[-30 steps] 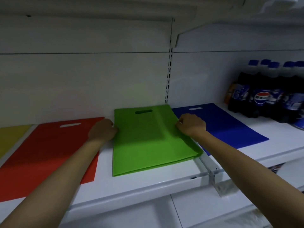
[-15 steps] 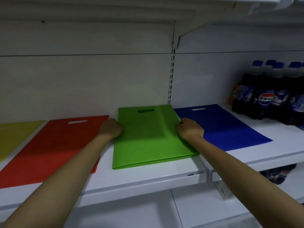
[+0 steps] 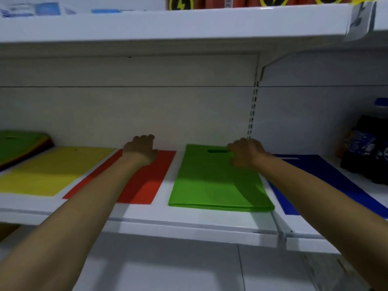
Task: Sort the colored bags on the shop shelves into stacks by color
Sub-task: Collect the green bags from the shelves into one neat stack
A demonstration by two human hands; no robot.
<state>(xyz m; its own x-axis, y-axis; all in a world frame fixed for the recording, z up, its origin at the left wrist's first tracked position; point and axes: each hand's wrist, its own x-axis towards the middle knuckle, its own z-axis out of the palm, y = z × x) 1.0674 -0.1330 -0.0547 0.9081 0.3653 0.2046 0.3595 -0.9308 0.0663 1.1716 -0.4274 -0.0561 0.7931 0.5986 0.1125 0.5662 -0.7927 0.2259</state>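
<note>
Bags run left to right along the shelf (image 3: 189,219): yellow bag (image 3: 52,171), red bag (image 3: 147,185), green stack (image 3: 210,185), blue bag (image 3: 336,181), all reaching toward its front edge. The left hand (image 3: 140,149) rests bent-fingered on the red bag's back end. The right hand (image 3: 244,152) curls onto the green stack beside its handle slot. Whether either hand grips cannot be told.

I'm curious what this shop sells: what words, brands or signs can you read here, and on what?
No words can be read.
Yellow lightning-bolt sign, no lettering: on orange packs on the top shelf.
Bottle label: too blurred.
Blue-and-white packs, top left: too blurred.
</note>
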